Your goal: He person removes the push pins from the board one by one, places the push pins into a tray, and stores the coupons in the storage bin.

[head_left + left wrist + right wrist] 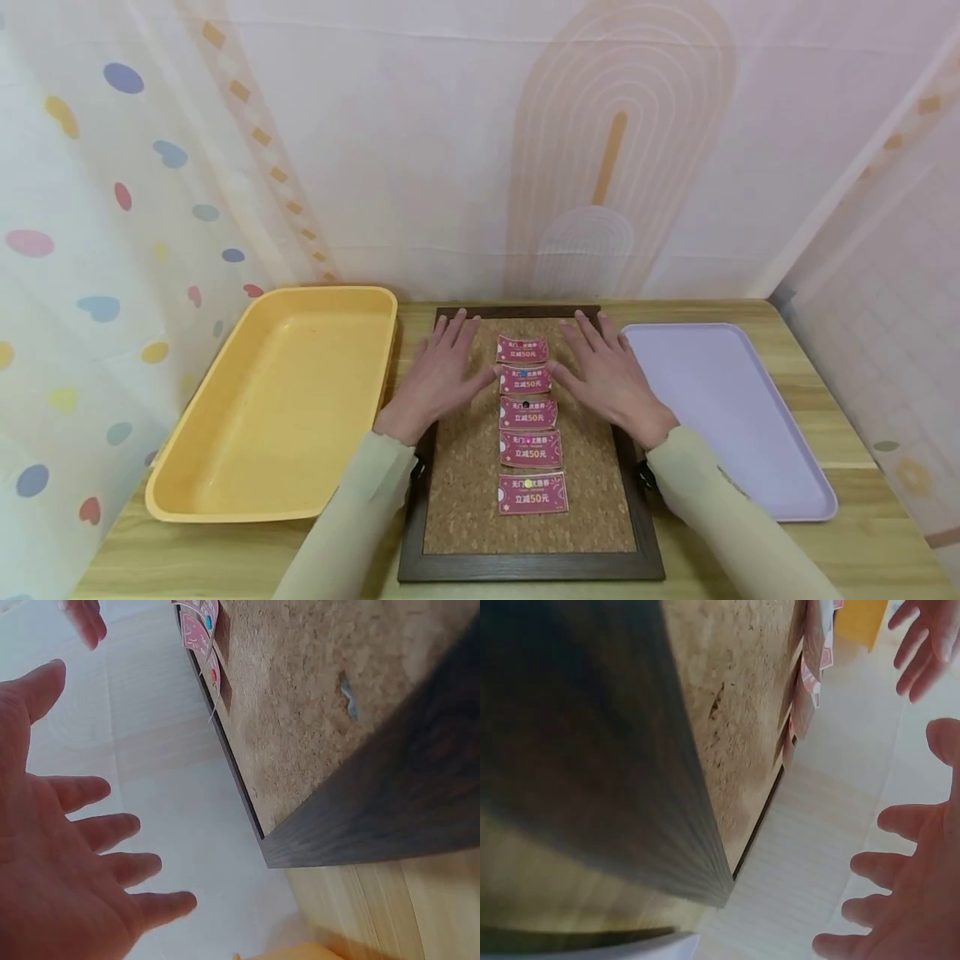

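A cork board (pixel 465 500) with a dark wooden frame lies on the table. Down its middle runs a column of several pink coupons (pixel 532 500), each with a coloured pin at its top, such as a yellow pin (pixel 528 483) and a black pin (pixel 527 405). Over the board's left side my left hand (pixel 438 375) spreads its fingers, holding nothing. My right hand (pixel 611 379) is spread likewise over the right side. Both wrist views show the left hand (pixel 67 855) and right hand (pixel 907 885) raised off the cork. In the left wrist view, coupon edges (pixel 199 637) curl upward.
To the left of the board stands a deep yellow tray (pixel 285 400). A shallow lilac tray (pixel 720 408) lies on the right. The wooden table (pixel 847 417) meets a patterned cloth backdrop (pixel 420 150) behind and at both sides.
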